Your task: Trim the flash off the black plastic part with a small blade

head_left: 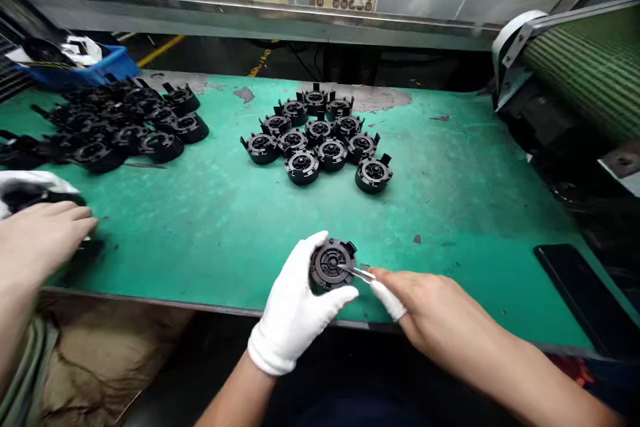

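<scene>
— Hands first: what does each one have?

— The gloved left hand (pixel 293 307) is curled around a round black plastic part (pixel 331 263), thumb under it and fingers behind, tilted so its open face looks up. The right hand (pixel 420 303) pinches a thin metal tool (pixel 356 272), its fingers shut tight on it and the forefinger wrapped in white; the tip touches the part's inner ring.

— Where is the part, then?

— Off the green table (pixel 450 213), over its near edge, right between the two sets of fingertips.

— How much looks done?

— Hard to say for sure. Beyond the fingers, well apart, a tidy cluster of like parts (pixel 320 140) sits face up; I judge those handled. Further left of the gloved fingers lies a looser pile (pixel 120 130), beside a blue tray (pixel 107 67), probably waiting. So a good share seems left.

— And that hand at the far left?

— Another person's bare hand (pixel 45 233), resting flat on a dark part.
</scene>
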The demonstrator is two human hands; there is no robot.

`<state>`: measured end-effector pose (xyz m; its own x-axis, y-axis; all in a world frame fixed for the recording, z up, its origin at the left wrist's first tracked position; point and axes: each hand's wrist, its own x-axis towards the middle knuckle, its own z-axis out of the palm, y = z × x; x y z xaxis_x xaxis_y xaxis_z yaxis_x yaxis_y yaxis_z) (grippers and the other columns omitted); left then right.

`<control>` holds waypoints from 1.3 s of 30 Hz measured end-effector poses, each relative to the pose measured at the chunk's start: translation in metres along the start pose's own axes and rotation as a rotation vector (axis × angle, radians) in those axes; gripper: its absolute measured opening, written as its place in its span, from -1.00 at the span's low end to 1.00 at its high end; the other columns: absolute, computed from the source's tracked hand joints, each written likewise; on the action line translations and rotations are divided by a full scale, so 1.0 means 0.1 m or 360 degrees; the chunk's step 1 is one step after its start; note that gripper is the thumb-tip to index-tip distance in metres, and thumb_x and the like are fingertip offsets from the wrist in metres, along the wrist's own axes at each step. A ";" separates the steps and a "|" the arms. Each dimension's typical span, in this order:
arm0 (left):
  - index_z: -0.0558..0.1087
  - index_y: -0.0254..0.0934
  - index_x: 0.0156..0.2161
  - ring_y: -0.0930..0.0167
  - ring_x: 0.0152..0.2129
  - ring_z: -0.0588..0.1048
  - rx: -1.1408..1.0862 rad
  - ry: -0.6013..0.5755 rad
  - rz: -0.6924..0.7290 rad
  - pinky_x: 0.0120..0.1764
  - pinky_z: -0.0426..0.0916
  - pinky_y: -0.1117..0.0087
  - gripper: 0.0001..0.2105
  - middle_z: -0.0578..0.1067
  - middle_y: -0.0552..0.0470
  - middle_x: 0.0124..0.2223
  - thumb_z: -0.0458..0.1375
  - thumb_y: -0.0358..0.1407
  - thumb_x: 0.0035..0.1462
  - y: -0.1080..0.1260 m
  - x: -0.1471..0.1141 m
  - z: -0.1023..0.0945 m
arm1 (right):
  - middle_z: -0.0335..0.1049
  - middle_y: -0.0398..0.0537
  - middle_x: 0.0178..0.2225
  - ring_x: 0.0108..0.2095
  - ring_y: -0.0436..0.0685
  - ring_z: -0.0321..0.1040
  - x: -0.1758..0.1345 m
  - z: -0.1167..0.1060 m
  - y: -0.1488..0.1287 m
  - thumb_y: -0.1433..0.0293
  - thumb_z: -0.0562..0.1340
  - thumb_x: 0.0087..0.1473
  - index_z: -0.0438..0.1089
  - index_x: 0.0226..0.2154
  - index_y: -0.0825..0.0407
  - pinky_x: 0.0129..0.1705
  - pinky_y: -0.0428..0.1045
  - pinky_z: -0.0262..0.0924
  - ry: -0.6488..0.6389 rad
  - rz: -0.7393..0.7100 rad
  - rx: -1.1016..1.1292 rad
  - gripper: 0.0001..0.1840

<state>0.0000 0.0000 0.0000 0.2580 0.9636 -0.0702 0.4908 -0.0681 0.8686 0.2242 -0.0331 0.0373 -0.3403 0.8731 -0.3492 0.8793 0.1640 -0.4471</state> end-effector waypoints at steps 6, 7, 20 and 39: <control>0.19 -0.11 0.27 0.20 0.14 0.42 0.0069 0.0192 0.0064 0.24 0.30 0.10 -0.24 0.40 -0.05 0.21 0.38 -0.03 0.02 -0.07 -0.06 0.11 | 0.49 0.02 0.08 -0.02 0.28 0.50 -0.08 0.15 0.01 0.53 0.03 0.17 0.28 0.26 -0.04 0.05 0.19 0.40 0.0056 -0.0013 0.0107 -0.39; 0.19 -0.12 0.27 0.18 0.15 0.42 0.0095 0.0235 0.0066 0.25 0.29 0.07 -0.23 0.40 -0.07 0.22 0.37 -0.01 0.01 -0.08 -0.08 0.13 | 0.48 0.03 0.09 -0.02 0.29 0.50 -0.09 0.19 0.02 0.52 0.03 0.18 0.26 0.27 -0.05 0.05 0.21 0.40 0.0090 -0.0008 0.0091 -0.38; 0.17 -0.12 0.25 0.15 0.14 0.42 0.0146 0.0421 0.0102 0.21 0.33 -0.02 -0.25 0.39 -0.11 0.20 0.38 -0.10 0.01 -0.11 -0.17 0.24 | 0.54 -0.02 -0.02 -0.12 0.18 0.53 -0.10 0.33 0.07 0.51 0.04 0.21 0.32 0.21 -0.13 -0.08 0.04 0.44 0.0331 -0.0152 0.0148 -0.45; 0.19 -0.20 0.23 0.16 0.16 0.41 0.0309 0.0484 0.0244 0.23 0.33 -0.05 -0.34 0.40 -0.17 0.19 0.33 -0.18 0.07 -0.14 -0.16 0.32 | 0.40 -0.12 -0.32 -0.31 0.16 0.39 0.10 0.22 0.20 0.47 0.11 0.22 0.32 0.18 -0.22 -0.35 0.04 0.14 0.0464 -0.0137 -0.0370 -0.49</control>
<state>0.0156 -0.0226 -0.0265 0.0965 0.9691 0.2268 0.6215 -0.2367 0.7468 0.2311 -0.0314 0.0071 -0.3364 0.9401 -0.0545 0.9153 0.3128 -0.2538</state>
